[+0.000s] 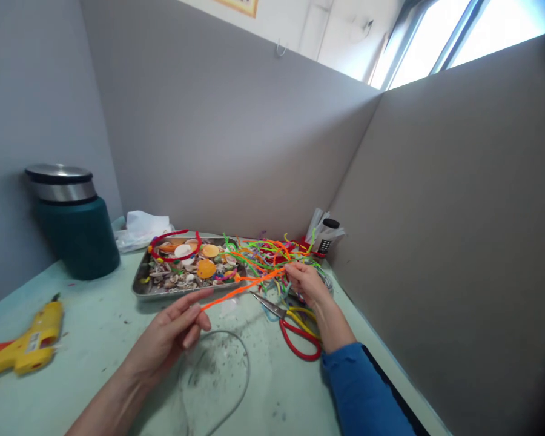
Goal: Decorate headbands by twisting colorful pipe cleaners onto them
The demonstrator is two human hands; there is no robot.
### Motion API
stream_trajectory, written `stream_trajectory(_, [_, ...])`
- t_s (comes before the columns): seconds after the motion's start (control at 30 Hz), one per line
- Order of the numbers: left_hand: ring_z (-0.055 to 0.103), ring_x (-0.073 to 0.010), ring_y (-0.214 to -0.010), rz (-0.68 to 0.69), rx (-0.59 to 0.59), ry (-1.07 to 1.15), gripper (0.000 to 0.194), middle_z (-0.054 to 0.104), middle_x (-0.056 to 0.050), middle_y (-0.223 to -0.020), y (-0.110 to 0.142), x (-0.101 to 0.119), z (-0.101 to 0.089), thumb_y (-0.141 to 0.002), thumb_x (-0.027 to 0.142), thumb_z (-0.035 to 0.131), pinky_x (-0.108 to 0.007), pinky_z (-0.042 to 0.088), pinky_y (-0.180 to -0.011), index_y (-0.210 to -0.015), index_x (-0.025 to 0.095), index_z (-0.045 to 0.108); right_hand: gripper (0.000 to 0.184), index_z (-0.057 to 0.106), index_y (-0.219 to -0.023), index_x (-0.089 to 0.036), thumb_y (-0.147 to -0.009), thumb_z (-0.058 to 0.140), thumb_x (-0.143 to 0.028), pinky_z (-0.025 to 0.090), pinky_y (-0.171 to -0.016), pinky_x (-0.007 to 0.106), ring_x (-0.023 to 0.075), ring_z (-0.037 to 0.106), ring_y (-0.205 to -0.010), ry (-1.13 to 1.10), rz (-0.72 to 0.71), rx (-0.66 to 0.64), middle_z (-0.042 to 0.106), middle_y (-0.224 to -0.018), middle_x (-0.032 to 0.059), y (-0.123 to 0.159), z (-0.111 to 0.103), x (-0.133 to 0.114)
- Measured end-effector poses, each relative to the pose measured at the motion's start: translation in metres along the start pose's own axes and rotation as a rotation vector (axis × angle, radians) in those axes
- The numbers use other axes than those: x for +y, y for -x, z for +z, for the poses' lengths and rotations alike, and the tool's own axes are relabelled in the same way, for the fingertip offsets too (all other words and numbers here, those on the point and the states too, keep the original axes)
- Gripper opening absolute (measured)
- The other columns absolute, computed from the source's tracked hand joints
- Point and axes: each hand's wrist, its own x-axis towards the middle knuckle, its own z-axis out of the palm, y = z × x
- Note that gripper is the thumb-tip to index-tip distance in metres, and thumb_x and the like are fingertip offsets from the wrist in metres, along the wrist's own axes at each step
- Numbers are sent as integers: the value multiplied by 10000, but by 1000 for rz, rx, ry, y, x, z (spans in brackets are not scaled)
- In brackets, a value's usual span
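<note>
An orange pipe cleaner [243,288] stretches between my two hands above the table. My left hand [175,324] pinches its lower end between thumb and fingers. The other end is gripped by the fingertips of my right hand [306,283]. Just below my right hand lies a pair of scissors [300,333] with red and yellow handles. A grey wire loop [245,375] rests on the table in front of me, near my left hand. Behind the right hand is a tangled pile of coloured pipe cleaners [266,251].
A metal tray [138,290] of shells stands at the back, with a red pipe-cleaner ring [198,245] on it. To the left are a yellow glue gun [39,339] and a dark green flask [77,236]. A black-capped container [329,233] stands back right. Grey partitions [236,139] enclose the table.
</note>
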Motion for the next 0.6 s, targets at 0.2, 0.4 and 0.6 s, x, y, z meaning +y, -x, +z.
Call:
stream_trajectory(0.2, [363, -37, -429, 13, 299, -110, 437, 625, -1, -676, -9, -1, -22, -688, 384, 682, -152, 274, -396, -1036, 137, 588, 219, 612, -837, -172, -706, 649, -343, 243, -446, 191, 61, 348, -500, 149, -128, -155, 484, -635, -46, 11, 5, -18])
stream_trajectory(0.4, [359, -44, -415, 18, 435, -165, 409, 639, -9, -701, -11, -4, -24, -642, 389, 689, -160, 288, -366, -955, 138, 612, 178, 605, -868, -173, -786, 569, -327, 291, -511, 195, 76, 397, -574, 238, -202, -279, 505, -697, -34, 22, 15, -31])
stream_trajectory(0.6, [388, -49, -427, 52, 486, -142, 343, 653, -30, -756, -12, -5, -30, -666, 312, 667, -155, 320, -364, -957, 141, 608, 195, 659, -850, -174, -787, 558, -328, 339, -538, 215, 99, 448, -582, 284, -257, -146, 552, -674, -17, 15, 12, -24])
